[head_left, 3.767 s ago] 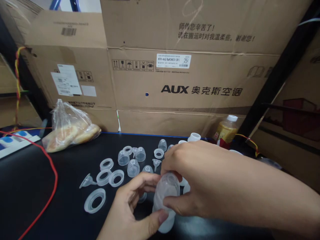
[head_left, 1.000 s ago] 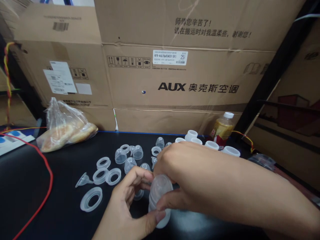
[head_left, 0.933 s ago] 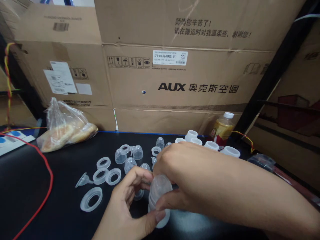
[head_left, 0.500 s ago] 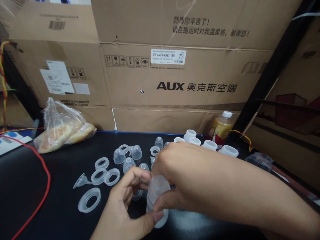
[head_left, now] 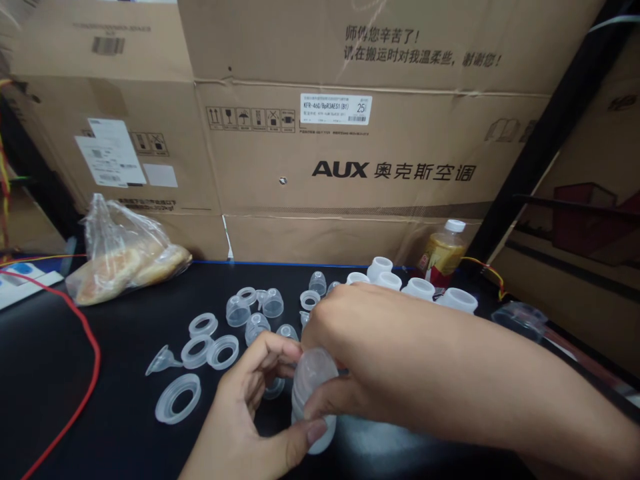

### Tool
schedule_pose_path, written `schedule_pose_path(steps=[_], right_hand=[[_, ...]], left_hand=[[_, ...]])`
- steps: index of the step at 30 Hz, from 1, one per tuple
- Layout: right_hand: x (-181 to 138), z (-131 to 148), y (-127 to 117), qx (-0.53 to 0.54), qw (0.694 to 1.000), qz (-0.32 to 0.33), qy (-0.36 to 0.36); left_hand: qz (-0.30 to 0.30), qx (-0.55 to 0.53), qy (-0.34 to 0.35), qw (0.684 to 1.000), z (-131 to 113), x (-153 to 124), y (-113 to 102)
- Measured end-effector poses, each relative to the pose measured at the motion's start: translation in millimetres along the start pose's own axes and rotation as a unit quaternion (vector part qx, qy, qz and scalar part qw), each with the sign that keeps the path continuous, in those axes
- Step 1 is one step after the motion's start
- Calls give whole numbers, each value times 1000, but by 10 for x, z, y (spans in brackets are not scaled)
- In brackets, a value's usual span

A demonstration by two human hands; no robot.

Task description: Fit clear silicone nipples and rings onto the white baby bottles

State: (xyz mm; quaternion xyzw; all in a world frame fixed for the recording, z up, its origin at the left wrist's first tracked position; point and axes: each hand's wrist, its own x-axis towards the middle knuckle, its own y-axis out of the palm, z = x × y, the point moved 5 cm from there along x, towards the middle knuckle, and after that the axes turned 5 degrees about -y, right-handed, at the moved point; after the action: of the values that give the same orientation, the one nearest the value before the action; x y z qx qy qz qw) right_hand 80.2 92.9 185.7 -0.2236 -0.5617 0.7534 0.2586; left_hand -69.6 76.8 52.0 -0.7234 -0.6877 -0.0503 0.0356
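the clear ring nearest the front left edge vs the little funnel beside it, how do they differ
The ring lies flat, wide and open through its middle; the funnel lies tipped on its side, smaller, tapering to a narrow spout. Both are translucent plastic, resting untouched on the black table.

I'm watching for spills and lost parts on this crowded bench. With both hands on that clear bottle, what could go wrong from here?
1. The clear bottle is pinched only at the fingertips of the left hand and right hand; smooth plastic might slip onto the black table.
2. The right forearm hangs low over the white bottles; a sweep could topple them.
3. Small domed caps and rings lie loose nearby and could be knocked off.
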Motion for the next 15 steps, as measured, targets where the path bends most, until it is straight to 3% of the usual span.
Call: schedule_pose_path(steps=[3,6,9,12,15], right_hand=[[-11,-4,-22,5,1000,-16,6],[-18,39,-50,-29,997,-55,-37],[26,91,10,-90,994,-25,-63],[98,82,71,-123,992,15,11],[122,103,41,-126,990,-1,69]], left_hand=[[4,0,-7,1000,32,4,-8],[5,-5,-6,1000,52,12,-18],[-3,-9,-3,1000,60,17,-35],[4,-7,-4,1000,71,24,-43],[23,-5,-3,1000,91,41,-41]])
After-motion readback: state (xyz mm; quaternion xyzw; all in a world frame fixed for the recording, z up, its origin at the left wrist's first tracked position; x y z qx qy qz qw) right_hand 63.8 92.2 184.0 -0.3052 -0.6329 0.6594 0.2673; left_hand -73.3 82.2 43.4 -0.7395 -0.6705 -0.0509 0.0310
